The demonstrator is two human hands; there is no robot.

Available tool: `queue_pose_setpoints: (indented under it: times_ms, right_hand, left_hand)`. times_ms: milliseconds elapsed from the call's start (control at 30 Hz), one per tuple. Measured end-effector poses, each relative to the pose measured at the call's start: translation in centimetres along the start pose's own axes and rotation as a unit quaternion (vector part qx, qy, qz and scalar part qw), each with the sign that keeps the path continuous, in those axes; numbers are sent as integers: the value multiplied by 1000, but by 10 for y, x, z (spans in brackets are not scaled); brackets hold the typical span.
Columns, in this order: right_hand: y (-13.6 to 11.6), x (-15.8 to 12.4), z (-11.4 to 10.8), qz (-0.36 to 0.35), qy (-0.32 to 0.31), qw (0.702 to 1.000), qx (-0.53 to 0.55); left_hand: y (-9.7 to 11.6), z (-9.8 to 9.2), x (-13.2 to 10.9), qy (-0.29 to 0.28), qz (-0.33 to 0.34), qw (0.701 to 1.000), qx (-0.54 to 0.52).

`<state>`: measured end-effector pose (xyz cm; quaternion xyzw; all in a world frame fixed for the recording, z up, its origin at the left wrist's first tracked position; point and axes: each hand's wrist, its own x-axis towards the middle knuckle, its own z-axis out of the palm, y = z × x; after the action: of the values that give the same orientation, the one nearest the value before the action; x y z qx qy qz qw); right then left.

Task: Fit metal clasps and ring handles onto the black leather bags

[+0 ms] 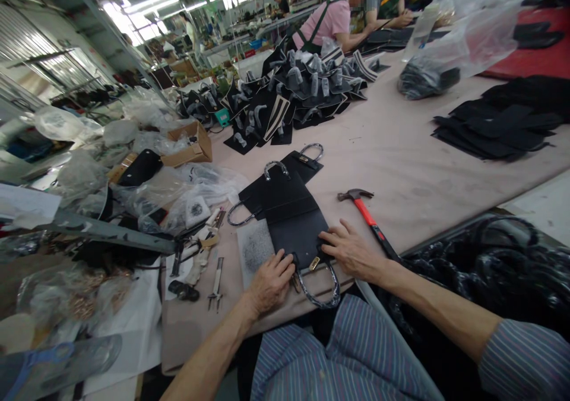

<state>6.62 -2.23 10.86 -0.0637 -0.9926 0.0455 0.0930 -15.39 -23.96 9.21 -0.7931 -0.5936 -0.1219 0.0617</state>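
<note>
A black leather bag panel (297, 223) lies in front of me, creased across its middle. A loop handle in clear plastic wrap (321, 299) hangs from its near end, and a small gold clasp (314, 263) sits between the handle ends. My left hand (272, 279) grips the near left corner, fingertips by a handle end. At the near right edge my right hand (350, 248) has its curled fingers on the panel by the other handle end. Both thumbs are largely hidden. Beneath are more black panels with wrapped handles (253, 198). A grey speckled block (257, 245) is beside the left hand.
A claw hammer (367, 214) with a red and black handle lies at right. Metal dividers (216, 283) and other tools are at left. A heap of black bag parts (303, 86), an open carton (189, 144) and stacked black pieces (494, 119) stand farther back. Co-workers lean over the table.
</note>
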Motion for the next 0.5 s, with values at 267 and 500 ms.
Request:
queue_pose_setpoints:
  times_ms: [267, 500]
  right_hand:
    - [-28, 12, 13, -63, 16, 998, -15]
    - [-3, 21, 58, -186, 186, 964, -39]
  left_hand:
    - [23, 1, -10, -61, -60, 996, -8]
    - [22, -4, -11, -79, -62, 994, 30]
